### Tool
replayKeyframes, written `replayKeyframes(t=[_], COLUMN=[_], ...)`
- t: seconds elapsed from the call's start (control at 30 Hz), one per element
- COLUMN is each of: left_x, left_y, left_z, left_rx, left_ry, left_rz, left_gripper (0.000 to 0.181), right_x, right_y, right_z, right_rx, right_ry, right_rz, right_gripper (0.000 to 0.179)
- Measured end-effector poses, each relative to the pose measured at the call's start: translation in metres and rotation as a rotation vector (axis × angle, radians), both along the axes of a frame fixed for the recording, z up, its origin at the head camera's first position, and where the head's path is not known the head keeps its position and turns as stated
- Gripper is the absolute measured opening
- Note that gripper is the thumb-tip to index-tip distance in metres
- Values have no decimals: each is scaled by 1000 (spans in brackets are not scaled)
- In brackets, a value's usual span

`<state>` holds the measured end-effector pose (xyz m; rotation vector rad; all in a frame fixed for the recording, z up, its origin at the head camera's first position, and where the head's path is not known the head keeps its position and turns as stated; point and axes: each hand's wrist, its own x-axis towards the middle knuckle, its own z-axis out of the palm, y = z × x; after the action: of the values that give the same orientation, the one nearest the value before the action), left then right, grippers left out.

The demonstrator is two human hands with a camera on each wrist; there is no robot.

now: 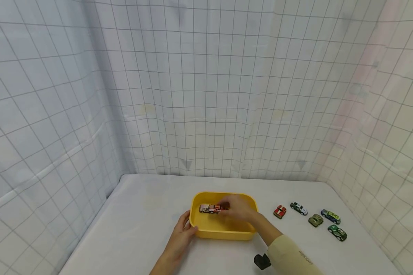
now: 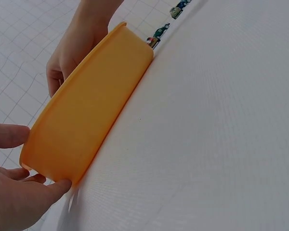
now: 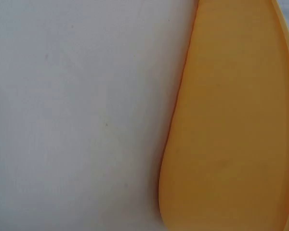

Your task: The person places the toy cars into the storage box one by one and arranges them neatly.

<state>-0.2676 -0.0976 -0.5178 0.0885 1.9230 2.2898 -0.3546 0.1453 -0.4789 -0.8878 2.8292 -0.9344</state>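
Note:
A yellow plastic bin (image 1: 223,235) stands on the white table. My left hand (image 1: 181,236) holds its left end; in the left wrist view the thumb and fingers spread around the corner of the bin (image 2: 86,106). Inside the bin my right hand (image 1: 239,207) reaches down with curled fingers and pinches a toy car, largely covered by the fingers. Against the fingertips, a white and red toy car (image 1: 206,208) lies near the back left of the bin floor; whether more than one car is there I cannot tell. The right wrist view shows only the bin's outer wall (image 3: 226,120) and tabletop.
To the right of the bin several toy cars lie on the table: a red one (image 1: 280,211), a white and green one (image 1: 298,208), an olive one (image 1: 316,220), a blue and yellow one (image 1: 330,216), a green one (image 1: 337,232). A black object (image 1: 262,261) lies by the right sleeve.

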Motion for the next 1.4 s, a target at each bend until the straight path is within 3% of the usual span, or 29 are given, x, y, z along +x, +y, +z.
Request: replayKeyframes(t=[0.43, 0.93, 1.2, 1.4], left_x=[1, -1, 0, 0], left_y=[0, 0, 1, 1], left_z=[1, 1, 2, 3], left_rx=[9, -12, -10, -12], left_ry=[-1, -11, -18, -16], left_rz=[-4, -3, -4, 0], left_gripper=[74, 74, 74, 74], right_x=[-2, 3, 3, 3], right_y=[-36, -51, -48, -43], right_z=[-17, -24, -22, -16], right_rx=[27, 207, 179, 80], right_ry=[-21, 151, 114, -3], right_rz=[24, 24, 22, 1], right_gripper=[25, 25, 26, 26])
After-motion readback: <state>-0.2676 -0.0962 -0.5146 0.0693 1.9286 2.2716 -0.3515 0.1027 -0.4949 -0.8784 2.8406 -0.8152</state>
